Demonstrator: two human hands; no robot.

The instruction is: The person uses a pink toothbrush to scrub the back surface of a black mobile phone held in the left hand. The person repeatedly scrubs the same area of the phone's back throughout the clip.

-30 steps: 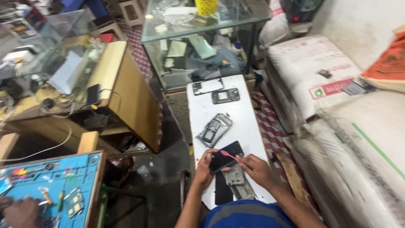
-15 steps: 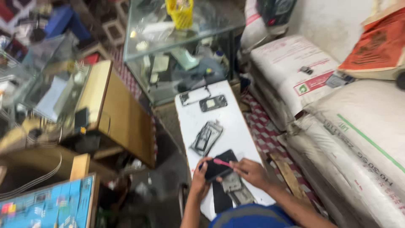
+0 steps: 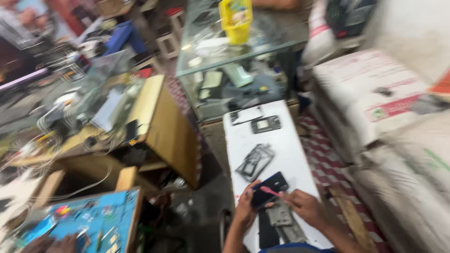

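Observation:
My left hand point(image 3: 245, 209) grips a black phone point(image 3: 269, 187) by its lower left edge, tilted over a white bench point(image 3: 290, 145). My right hand point(image 3: 303, 206) pinches a thin pink pry tool point(image 3: 271, 191) whose tip lies on the phone's face. Under my hands lie a grey phone frame point(image 3: 283, 219) and a dark flat part point(image 3: 268, 233). Farther up the bench rest a stripped phone frame point(image 3: 255, 161) and a dark phone part point(image 3: 266, 124).
A glass display case point(image 3: 234, 51) with a yellow basket point(image 3: 236, 18) stands behind the bench. White sacks point(image 3: 375, 98) line the right. A wooden desk point(image 3: 154, 117) with cables is left. Another person's hand point(image 3: 51, 244) rests on a blue work mat point(image 3: 84, 225) at bottom left.
The camera view has swung and blurred, shifting the scene right and down. Both hands stay on the black phone with the pink tool against it.

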